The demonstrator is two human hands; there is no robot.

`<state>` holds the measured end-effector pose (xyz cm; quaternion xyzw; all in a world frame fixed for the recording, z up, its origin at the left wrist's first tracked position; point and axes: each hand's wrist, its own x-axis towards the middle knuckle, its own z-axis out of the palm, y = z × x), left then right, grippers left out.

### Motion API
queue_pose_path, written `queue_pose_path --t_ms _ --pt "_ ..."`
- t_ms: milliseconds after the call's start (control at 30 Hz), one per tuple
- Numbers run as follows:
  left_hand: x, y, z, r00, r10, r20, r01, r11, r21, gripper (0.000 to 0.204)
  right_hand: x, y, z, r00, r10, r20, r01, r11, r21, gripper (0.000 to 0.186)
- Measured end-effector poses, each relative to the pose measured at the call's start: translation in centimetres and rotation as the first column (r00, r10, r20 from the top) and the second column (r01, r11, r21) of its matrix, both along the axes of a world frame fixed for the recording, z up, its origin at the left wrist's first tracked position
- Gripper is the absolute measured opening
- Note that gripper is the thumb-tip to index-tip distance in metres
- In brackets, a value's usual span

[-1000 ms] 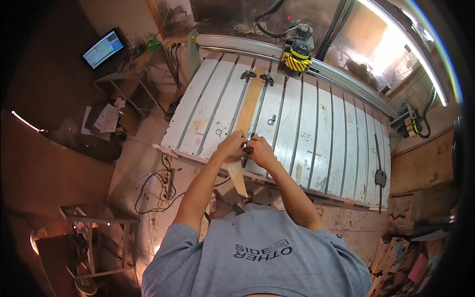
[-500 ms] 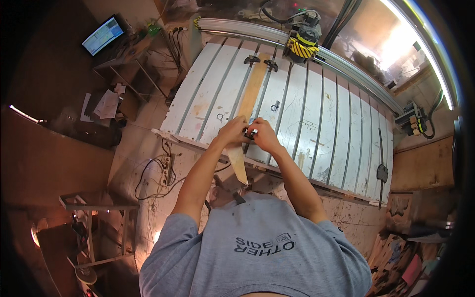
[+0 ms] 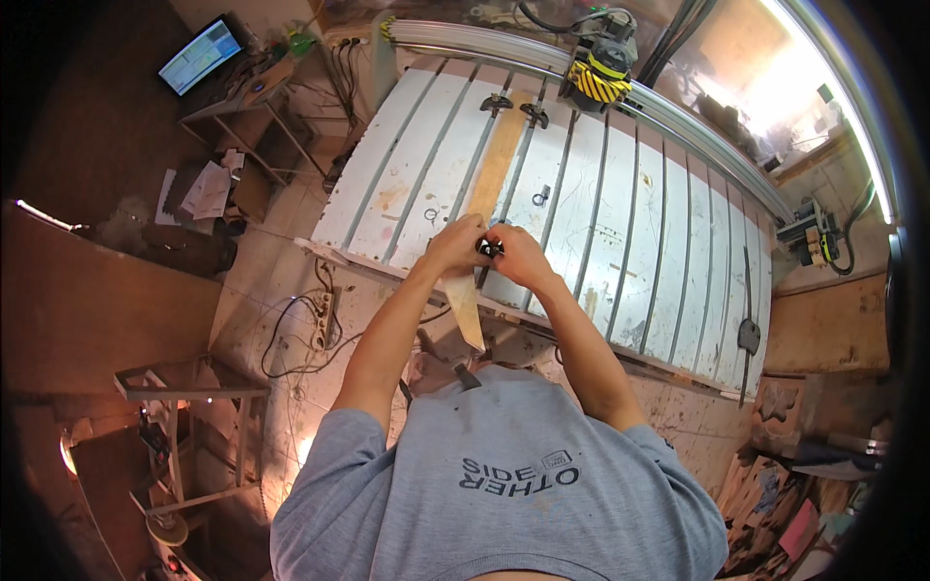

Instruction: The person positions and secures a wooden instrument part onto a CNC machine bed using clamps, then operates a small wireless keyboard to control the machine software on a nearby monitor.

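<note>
A long wooden board point(image 3: 498, 155) lies on the white slotted machine bed point(image 3: 591, 213), its pointed near end sticking out past the front edge. Two black clamps, a left one point(image 3: 496, 103) and a right one point(image 3: 534, 115), flank its far end. Close to the bed's front edge, both hands meet at a small black clamp point(image 3: 491, 249) beside the board. My left hand point(image 3: 455, 242) lies over the board, fingers closed at the clamp. From the other side my right hand point(image 3: 520, 258) grips the clamp with bent fingers. Part of the clamp is hidden by the fingers.
A gantry rail point(image 3: 475, 44) carrying a spindle head point(image 3: 599, 77) with yellow-black striping spans the far side. On the bed lie a small metal ring piece point(image 3: 541, 197) and a dark rod point(image 3: 747, 300). Cables and a power strip point(image 3: 324, 324) lie on the floor at left.
Both hands stay at the black clamp, with the fingers slightly shifted around it. The whole view has tilted a little; the board and far clamps keep their places on the bed.
</note>
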<state>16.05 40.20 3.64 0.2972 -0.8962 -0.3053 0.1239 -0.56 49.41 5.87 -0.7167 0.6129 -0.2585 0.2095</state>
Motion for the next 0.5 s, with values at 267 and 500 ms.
queue_pose_path --t_ms 267,500 --pt "-0.1 0.2 -0.1 0.998 -0.038 0.046 0.042 0.994 -0.104 0.031 -1.4 1.6 -0.8 0.999 0.038 0.029 -0.040 0.997 0.072 0.034" --pt "0.0 1.1 0.4 0.995 -0.054 0.082 0.069 0.981 -0.184 0.033 -2.3 1.3 -1.3 0.983 0.136 -0.120 -0.142 0.989 -0.043 0.034"
